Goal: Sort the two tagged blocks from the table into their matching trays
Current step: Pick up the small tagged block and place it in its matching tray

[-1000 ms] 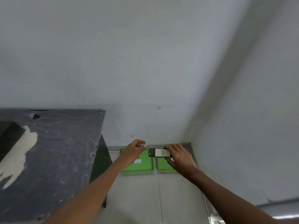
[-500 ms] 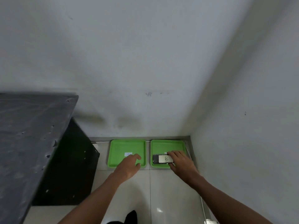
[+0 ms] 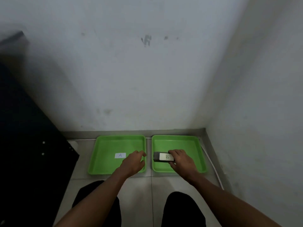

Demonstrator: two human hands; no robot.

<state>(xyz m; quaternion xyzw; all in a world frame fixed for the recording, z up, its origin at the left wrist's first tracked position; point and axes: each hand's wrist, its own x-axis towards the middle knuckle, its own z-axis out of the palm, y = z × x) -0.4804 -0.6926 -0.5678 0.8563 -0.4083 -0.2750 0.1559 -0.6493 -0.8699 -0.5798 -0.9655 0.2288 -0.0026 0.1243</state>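
Observation:
Two green trays lie side by side on the tiled floor against the wall. The left tray (image 3: 105,145) carries a white tag marked A (image 3: 120,155) and holds no block. Over the right tray (image 3: 186,143) my right hand (image 3: 182,161) grips a dark grey block (image 3: 157,156) with a white tag marked B, low at the tray's left side. My left hand (image 3: 132,163) hovers over the left tray's right edge, fingers loosely curled and holding nothing. The second block is not in view.
A dark table (image 3: 29,145) stands at the left, its side close to the left tray. White walls meet in a corner just behind and right of the trays. A thin white cable (image 3: 211,163) runs along the right wall. My knees show at the bottom.
The view has dropped from table height to the floor. My right hand has carried the B block down into the right tray; my left hand has lowered over the left tray.

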